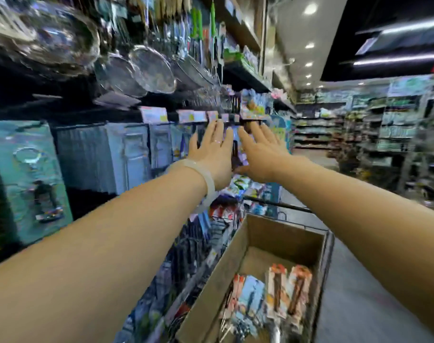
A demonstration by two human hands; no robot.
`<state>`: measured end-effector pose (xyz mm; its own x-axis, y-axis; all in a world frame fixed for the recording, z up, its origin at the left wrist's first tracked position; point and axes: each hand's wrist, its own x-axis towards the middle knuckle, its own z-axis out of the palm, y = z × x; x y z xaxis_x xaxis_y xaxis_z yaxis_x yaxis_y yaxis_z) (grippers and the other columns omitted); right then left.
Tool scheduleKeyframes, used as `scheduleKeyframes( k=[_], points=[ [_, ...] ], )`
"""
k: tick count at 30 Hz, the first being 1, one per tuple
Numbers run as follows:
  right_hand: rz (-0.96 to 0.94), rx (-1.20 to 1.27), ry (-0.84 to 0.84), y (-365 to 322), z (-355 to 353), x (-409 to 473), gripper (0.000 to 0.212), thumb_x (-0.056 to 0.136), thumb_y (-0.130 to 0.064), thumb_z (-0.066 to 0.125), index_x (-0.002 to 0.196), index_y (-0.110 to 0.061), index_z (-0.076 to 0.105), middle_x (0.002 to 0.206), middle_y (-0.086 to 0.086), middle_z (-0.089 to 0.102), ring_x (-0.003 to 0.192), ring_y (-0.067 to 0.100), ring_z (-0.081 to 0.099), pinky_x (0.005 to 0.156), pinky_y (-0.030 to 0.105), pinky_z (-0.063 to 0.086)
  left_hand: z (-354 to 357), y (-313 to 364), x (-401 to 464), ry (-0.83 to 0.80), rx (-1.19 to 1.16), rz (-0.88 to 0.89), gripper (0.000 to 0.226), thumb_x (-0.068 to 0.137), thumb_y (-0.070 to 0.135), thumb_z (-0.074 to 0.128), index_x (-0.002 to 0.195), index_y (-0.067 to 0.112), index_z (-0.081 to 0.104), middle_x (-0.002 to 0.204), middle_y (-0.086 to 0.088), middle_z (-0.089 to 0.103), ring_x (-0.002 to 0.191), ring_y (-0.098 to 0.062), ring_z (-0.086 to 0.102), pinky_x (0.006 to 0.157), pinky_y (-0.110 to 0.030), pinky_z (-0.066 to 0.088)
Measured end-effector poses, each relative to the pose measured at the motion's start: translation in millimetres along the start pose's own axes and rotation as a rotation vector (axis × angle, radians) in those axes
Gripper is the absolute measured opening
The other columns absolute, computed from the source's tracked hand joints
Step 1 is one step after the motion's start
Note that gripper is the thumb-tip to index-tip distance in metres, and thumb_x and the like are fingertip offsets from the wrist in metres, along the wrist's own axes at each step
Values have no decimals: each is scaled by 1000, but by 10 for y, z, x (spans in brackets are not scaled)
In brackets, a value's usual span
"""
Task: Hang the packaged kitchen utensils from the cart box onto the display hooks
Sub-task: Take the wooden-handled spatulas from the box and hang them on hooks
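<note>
Closest to us is the cardboard box (260, 243) in the cart. A few packs (268, 293) of kitchen tools lie at the bottom of it, waiting for their turn.

Farther out, both arms reach up to the wall of hooks. The left hand (212, 154) and the right hand (258, 154) are flat, with fingers spread wide apart. Between the two palms is a hanging pack (237, 147). The hands press on its sides. They do not wrap around it, so neither grip is closed on anything. The picture is blurry here, and I cannot tell if the pack's hole is already on its hook.

What could go wrong? If the hole is not fully on the hook, the pack may slide off when the hands let go. It could then fall onto the packs hanging lower down. Pushing too hard could also knock the packs next to it.

Behind it all, shiny strainers (151, 70) hang up high.
</note>
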<state>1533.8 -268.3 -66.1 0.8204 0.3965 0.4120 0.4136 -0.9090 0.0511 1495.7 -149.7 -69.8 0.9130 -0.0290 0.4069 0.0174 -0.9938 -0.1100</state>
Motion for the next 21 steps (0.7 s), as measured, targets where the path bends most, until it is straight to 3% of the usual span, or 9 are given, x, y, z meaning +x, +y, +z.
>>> scheduleKeyframes(
  k=[8, 15, 21],
  points=[
    [128, 53, -259, 877, 1541, -185, 91, 88, -40, 58, 149, -19, -6, 158, 13, -10, 146, 34, -9, 119, 50, 6, 1519, 676, 255, -253, -93, 60, 88, 93, 38, 50, 148, 15, -14, 157, -5, -23, 145, -22, -20, 119, -48, -1],
    [209, 118, -496, 1029, 2758, -328, 86, 91, -34, 55, 150, -17, -5, 158, 14, -12, 146, 32, -11, 119, 48, 5, 2803, 865, 197, -482, -94, 194, 83, 95, 27, 48, 148, 17, -15, 157, -5, -23, 145, -21, -21, 118, -47, -1],
    [411, 125, -607, 1158, 3634, -484, 87, 89, -40, 56, 150, -17, -2, 158, 13, -7, 147, 32, -6, 120, 48, 8, 3722, 911, 260, -592, -153, 369, 83, 94, 30, 50, 149, 16, -11, 158, -5, -18, 146, -21, -17, 118, -46, 1]
  ],
)
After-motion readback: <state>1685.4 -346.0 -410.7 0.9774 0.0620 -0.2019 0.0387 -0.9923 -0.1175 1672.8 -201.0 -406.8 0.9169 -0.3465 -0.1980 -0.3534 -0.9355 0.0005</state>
